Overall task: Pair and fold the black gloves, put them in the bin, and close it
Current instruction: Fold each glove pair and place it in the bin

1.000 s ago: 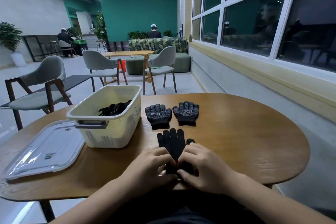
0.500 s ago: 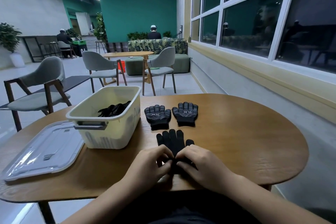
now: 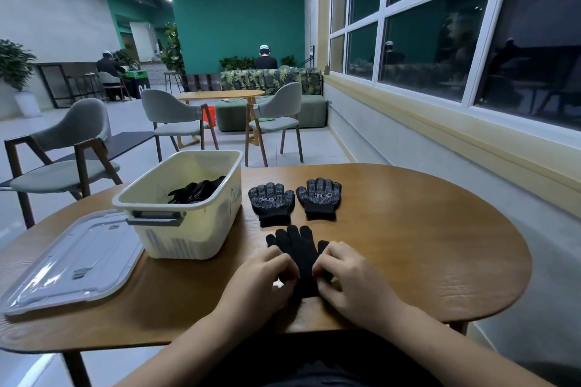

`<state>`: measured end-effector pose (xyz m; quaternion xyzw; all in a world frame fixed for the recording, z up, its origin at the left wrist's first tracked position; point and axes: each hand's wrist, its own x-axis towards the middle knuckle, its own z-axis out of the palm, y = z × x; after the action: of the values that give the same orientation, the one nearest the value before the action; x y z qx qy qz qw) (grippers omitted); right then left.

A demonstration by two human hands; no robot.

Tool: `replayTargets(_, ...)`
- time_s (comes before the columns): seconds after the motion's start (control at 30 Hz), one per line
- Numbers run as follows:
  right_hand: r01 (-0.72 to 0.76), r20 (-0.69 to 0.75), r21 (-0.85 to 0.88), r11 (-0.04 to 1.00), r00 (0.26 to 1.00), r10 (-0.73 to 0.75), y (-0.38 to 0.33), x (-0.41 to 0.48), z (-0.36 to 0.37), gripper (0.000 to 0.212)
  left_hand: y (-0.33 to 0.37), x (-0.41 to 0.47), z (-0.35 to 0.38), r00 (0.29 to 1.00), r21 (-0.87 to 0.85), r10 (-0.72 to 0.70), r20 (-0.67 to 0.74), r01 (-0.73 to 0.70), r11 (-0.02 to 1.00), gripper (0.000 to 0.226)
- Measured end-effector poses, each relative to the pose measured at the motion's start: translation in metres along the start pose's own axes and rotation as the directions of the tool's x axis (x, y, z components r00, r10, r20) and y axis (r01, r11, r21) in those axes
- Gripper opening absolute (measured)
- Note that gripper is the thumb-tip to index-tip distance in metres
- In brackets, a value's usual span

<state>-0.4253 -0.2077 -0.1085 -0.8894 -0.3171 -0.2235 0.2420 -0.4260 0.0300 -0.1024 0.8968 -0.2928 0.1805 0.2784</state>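
A plain black glove (image 3: 298,251) lies flat near the table's front edge, fingers pointing away from me. My left hand (image 3: 263,280) pinches its left side near the cuff, and my right hand (image 3: 349,276) pinches its right side. Behind it, two black gloves with dotted palms lie side by side, the left glove (image 3: 272,203) and the right glove (image 3: 319,196). To the left stands the cream bin (image 3: 188,229), open, with folded black gloves (image 3: 196,192) inside. Its clear lid (image 3: 74,264) lies flat further left.
The round wooden table (image 3: 424,245) has bare surface on its right half. Grey chairs (image 3: 66,151) stand beyond the table on the left, with another table and a sofa further back. A windowed wall runs along the right.
Both hands have shifted slightly and now pinch the near glove's edges instead of lying over its cuff; more of the cuff shows between them. The other gloves, bin and lid have not moved.
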Motion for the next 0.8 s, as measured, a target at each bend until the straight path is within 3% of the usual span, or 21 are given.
replayTargets(0.13, 0.132, -0.003, -0.064, 0.989, 0.991, -0.133, 0.002, -0.001, 0.005, 0.009, 0.002, -0.001, 0.002, 0.995, 0.074, 0.103, -0.007, -0.102, 0.992, 0.011)
replayTargets(0.33, 0.162, 0.006, -0.162, 0.973, 0.987, -0.163, 0.000, 0.000, 0.006, 0.015, 0.002, -0.003, 0.002, 0.996, 0.055, 0.092, 0.006, -0.092, 0.994, 0.016)
replayTargets(0.47, 0.177, 0.028, -0.182, 0.967, 0.984, -0.175, -0.004, 0.000, 0.003, 0.006, 0.003, -0.002, 0.003, 0.998, 0.023, 0.068, -0.003, -0.068, 0.997, 0.015)
replayTargets(0.7, 0.143, 0.061, -0.151, 0.978, 0.989, -0.135, -0.006, 0.004, 0.001, 0.014, -0.001, -0.001, 0.006, 0.997, 0.078, 0.069, -0.018, -0.067, 0.995, 0.011)
replayTargets(0.8, 0.046, 0.072, -0.051, 0.998, 0.996, -0.042, -0.004, 0.005, 0.002, 0.013, -0.002, 0.000, 0.007, 0.999, 0.050, 0.023, -0.048, -0.020, 0.999, 0.010)
